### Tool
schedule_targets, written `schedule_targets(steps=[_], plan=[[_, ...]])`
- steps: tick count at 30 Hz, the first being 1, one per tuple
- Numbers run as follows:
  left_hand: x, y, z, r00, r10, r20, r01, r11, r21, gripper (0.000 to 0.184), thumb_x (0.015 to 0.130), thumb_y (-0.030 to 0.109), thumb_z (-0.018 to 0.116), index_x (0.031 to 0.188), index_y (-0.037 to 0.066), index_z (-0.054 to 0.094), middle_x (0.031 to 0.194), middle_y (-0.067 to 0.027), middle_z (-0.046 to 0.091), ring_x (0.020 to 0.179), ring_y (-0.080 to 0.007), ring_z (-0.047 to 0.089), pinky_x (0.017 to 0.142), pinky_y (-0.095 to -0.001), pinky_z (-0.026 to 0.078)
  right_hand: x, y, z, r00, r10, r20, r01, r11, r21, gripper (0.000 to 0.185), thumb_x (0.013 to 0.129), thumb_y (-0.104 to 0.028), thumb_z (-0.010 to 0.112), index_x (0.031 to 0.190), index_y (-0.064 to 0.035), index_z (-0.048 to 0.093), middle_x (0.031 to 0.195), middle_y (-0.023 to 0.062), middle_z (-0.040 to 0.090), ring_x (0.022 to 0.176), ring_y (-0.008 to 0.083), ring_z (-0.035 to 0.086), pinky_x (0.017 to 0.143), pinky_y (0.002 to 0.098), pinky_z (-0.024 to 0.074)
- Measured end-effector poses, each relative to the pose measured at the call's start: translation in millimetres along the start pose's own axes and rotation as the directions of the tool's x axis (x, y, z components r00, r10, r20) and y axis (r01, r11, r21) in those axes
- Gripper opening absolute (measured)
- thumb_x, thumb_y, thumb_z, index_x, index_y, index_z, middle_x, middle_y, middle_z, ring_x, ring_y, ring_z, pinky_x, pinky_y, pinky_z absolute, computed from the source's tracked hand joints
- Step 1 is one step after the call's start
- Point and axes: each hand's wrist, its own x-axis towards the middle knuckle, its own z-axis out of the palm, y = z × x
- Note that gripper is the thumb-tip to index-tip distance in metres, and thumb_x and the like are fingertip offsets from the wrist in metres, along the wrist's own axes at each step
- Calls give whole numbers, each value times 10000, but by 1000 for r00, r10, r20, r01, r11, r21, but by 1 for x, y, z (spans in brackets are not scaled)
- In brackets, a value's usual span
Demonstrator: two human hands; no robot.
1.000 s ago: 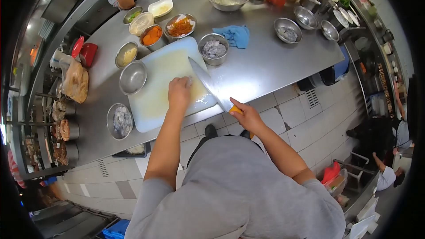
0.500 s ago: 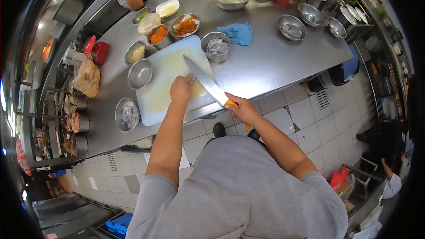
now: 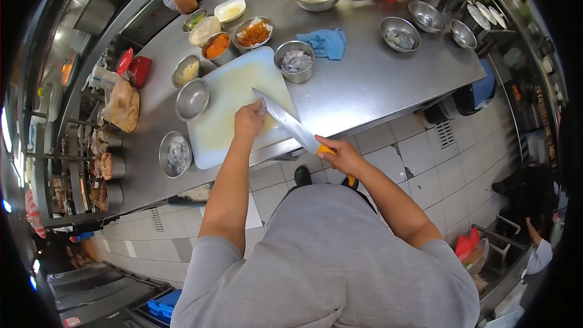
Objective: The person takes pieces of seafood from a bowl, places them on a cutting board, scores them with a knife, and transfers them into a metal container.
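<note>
My right hand (image 3: 341,155) is closed round the yellow handle of a large chef's knife (image 3: 290,124). The blade points away and to the left, over the right side of a white cutting board (image 3: 218,97). Against the blade near its tip, my left hand (image 3: 249,120) has its fingers pinched on a small greyish piece that looks like a raw shrimp; the fingers mostly hide it. A steel pot of raw shrimp (image 3: 296,61) stands at the board's far right corner. To the board's left are a bowl of greyish shrimp (image 3: 177,157) and a bare steel bowl (image 3: 192,100).
Behind the board stand containers of orange pieces (image 3: 217,47) and shredded orange food (image 3: 254,33). A blue cloth (image 3: 325,44) lies right of the pot. Further right is another bowl of shrimp (image 3: 400,37). A person's arm (image 3: 181,0) shows across the steel table (image 3: 370,91).
My right hand has drawn the knife handle slightly right and toward me, and the blade tip now sits nearer my left fingers. The left hand has barely moved.
</note>
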Motion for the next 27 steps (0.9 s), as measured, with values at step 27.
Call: schedule_targets(steps=[27], plan=[[-21,29,-6,958,-281,-64,263,944,-201,460,912,55,747,1371,25,733,917,-132,782,713,-227,767,688,-369,625,-92,11,-23,997,-17,75,31,981,-193,596,1018,-206,756,1583,-273,579,1315,155,753,1152,304,718,1045,360,529]])
